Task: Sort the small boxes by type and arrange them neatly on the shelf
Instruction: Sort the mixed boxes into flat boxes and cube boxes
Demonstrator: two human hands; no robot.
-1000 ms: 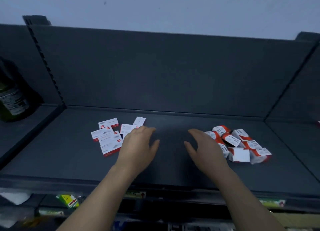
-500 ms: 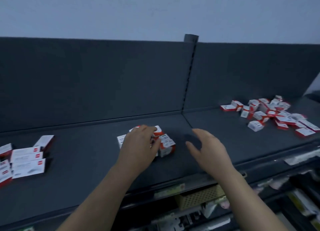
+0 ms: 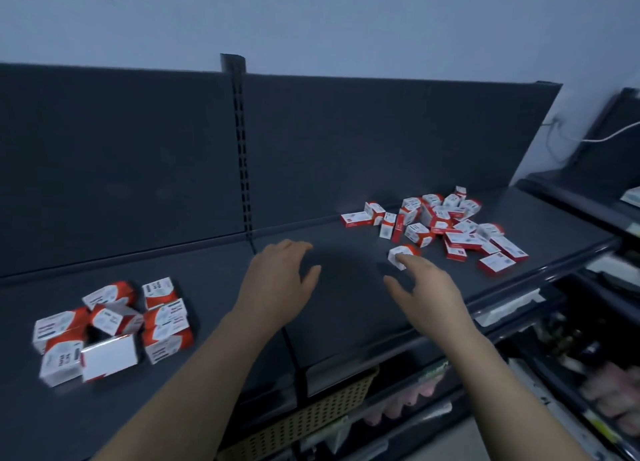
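Note:
A dark shelf (image 3: 346,322) carries two groups of small red-and-white boxes. A cluster of chunky boxes (image 3: 114,325) lies at the left front. A mixed heap of boxes (image 3: 446,225) sprawls at the right back. One stray small box (image 3: 401,252) sits just beyond my right hand's fingertips. My left hand (image 3: 280,280) hovers palm down over bare shelf near the upright post, fingers spread, holding nothing. My right hand (image 3: 426,287) reaches toward the stray box, fingers apart, empty.
A slotted upright post (image 3: 239,142) splits the back panel. Below the shelf edge sit a beige perforated basket (image 3: 311,422) and lower racks with packaged goods (image 3: 609,391) at the right. A white cable (image 3: 609,135) hangs at the far right wall.
The view has swung right along the shelf. The flat boxes at the left left the frame, the chunky cluster slid to the left, and the right heap came closer. Both hands stayed empty.

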